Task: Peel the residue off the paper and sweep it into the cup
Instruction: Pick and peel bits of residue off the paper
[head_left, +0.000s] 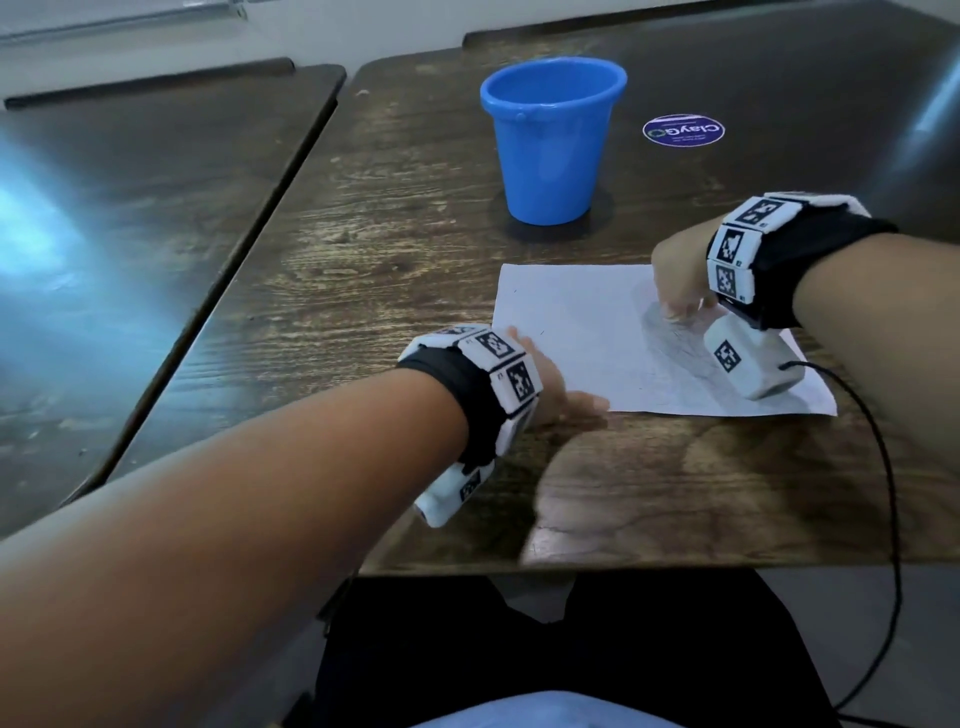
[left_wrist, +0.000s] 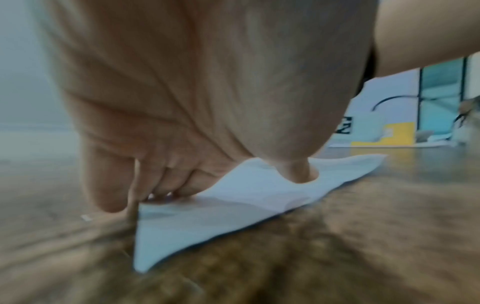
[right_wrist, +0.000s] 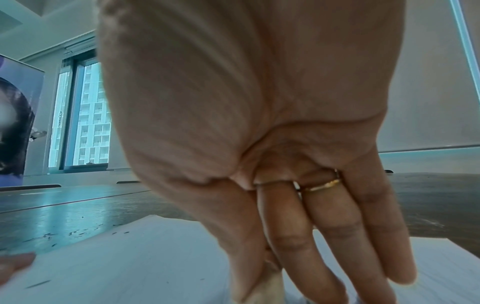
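Right hand (head_left: 675, 270) on smudged white paper (head_left: 587, 322)

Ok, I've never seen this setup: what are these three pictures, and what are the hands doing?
No machine here: a person's two hands, with cameras strapped on. The top picture is from the head; the others look along each wrist. On the wooden table lie a white paper, an upright blue cup beyond it, and a round sticker. The left hand presses the paper's left edge flat. The right hand works its fingertips at a grey smudge on the paper, apparently pinching a pale bit; what exactly is unclear.
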